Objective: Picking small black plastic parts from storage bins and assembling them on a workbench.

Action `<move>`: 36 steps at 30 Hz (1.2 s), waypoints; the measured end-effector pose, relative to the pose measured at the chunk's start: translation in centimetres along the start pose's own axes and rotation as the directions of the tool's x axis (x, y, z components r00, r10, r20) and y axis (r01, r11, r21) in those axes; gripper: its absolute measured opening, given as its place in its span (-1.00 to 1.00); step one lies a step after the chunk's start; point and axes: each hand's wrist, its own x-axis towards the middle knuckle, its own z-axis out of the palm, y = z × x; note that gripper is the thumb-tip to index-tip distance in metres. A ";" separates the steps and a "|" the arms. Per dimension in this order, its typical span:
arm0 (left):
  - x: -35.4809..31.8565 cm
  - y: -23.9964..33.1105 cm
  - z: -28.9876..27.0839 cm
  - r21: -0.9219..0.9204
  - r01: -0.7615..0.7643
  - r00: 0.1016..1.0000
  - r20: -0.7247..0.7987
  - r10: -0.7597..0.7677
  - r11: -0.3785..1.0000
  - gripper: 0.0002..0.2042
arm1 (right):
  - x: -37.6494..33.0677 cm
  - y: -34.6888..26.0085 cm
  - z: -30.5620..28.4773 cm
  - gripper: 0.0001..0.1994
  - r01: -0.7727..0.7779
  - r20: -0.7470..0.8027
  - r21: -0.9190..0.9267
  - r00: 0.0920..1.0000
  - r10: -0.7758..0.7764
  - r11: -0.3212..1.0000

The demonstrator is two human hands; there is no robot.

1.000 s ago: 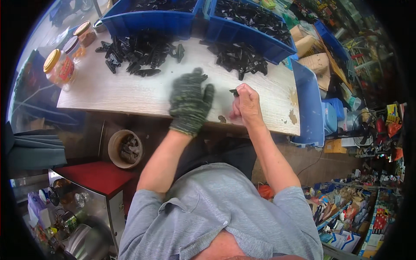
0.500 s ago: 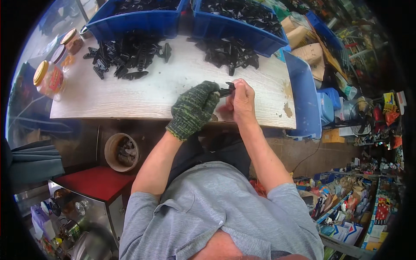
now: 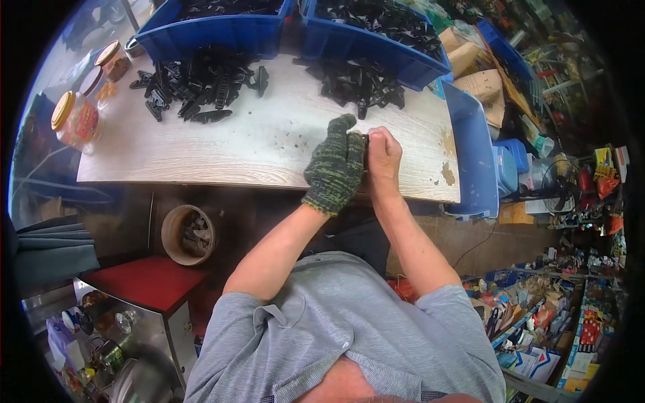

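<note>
My left hand (image 3: 334, 164), in a dark green knitted glove, is set against the side of my right fist. Its fingers reach forward, stretched out rather than wrapped round anything, though its palm side is hidden. My bare right hand (image 3: 384, 156) is closed, thumb on top, around a small black plastic part (image 3: 367, 140). Only a sliver of that part shows between the two hands; the rest is covered. Both hands are over the front edge of the whitish table (image 3: 222, 154). Beyond them lie a right heap of black plastic parts (image 3: 359, 87) and a left heap (image 3: 201, 84).
Two blue bins (image 3: 208, 37) (image 3: 376, 50) filled with black parts stand along the back. Lidded jars (image 3: 77, 121) line the left edge. A blue container (image 3: 474, 158) stands at the right edge. Below the table, left, is a round bucket (image 3: 188, 235) beside a red-topped cabinet (image 3: 144, 282).
My left hand has moved right and stretched its fingers, coming up against my right fist. The black part, seen between both hands before, is now almost wholly hidden.
</note>
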 end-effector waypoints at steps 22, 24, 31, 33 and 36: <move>11.9 -4.0 -9.1 0.926 -0.132 0.978 0.065 0.196 0.353 -0.66 | 8.0 -0.6 -10.7 -0.66 -0.265 -0.549 0.194 0.768 0.329 0.944; 12.3 -4.8 -9.4 0.931 -0.124 0.965 0.033 0.258 0.344 -0.66 | 7.4 -0.4 -8.4 -0.63 -0.373 -0.377 0.118 0.840 0.389 0.920; 12.0 -4.8 -9.5 0.902 -0.220 0.963 0.139 0.233 0.372 -0.68 | 7.7 -0.6 -2.6 -0.63 -0.453 -0.093 -0.322 0.889 0.449 0.831; 10.8 -4.0 -9.2 0.836 -0.342 0.939 0.285 0.195 0.429 -0.64 | 7.8 -0.6 -1.9 -0.65 -0.420 -0.109 -0.408 0.904 0.413 0.811; 8.9 -4.1 -9.2 0.743 -0.464 0.880 0.323 0.348 0.482 -0.64 | 7.7 -0.9 -0.9 -0.68 -0.352 -0.133 -0.572 0.931 0.340 0.741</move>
